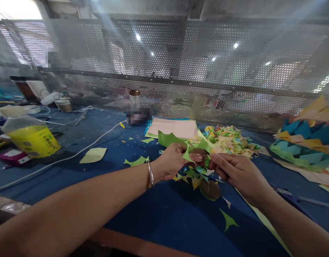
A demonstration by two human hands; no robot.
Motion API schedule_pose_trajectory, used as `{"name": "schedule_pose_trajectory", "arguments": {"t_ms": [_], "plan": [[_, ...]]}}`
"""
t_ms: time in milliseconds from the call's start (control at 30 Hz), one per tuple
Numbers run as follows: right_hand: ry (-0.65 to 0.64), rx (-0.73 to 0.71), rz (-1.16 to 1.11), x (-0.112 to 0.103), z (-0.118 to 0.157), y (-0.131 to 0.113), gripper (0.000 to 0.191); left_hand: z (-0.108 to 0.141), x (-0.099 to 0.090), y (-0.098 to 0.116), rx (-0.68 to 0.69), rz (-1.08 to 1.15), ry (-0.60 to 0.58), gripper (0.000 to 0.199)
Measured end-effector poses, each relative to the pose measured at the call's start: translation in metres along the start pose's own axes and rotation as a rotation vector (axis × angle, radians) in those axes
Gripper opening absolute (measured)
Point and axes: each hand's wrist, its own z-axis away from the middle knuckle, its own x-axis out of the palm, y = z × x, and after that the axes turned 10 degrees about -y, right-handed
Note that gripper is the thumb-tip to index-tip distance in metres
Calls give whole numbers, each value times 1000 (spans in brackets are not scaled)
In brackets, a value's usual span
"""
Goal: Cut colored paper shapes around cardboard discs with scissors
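Observation:
My left hand (173, 162), with a silver bracelet at its wrist, is closed on a piece of green paper (168, 138) with scalloped, cut-out edges. The fingers of my right hand (238, 171) pinch together at the right end of that paper, close to my left fingertips. Cut paper scraps (193, 178) in green, yellow and white lie on the blue table (159, 217) below both hands. Among them is a brown round piece (210, 190) with a green rim. A loose green scrap (228, 219) lies nearer to me.
Behind my hands are a stack of pink paper (175, 127) and a heap of small coloured paper pieces (230, 141). Layered folded paper (306, 142) stands at right. A yellow-labelled bottle (33, 139), white cable (81, 155) and pale leaf-shaped paper (94, 155) are at left. Perforated metal panels (159, 53) rise behind.

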Motion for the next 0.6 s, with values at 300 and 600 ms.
{"name": "schedule_pose_trajectory", "arguments": {"t_ms": [300,600], "plan": [[6,-19,29,0,1,1,64,0,2,1,-15,-57,61,27],[9,-8,58,1,0,0,65,0,1,0,-29,-86,31,25]]}}
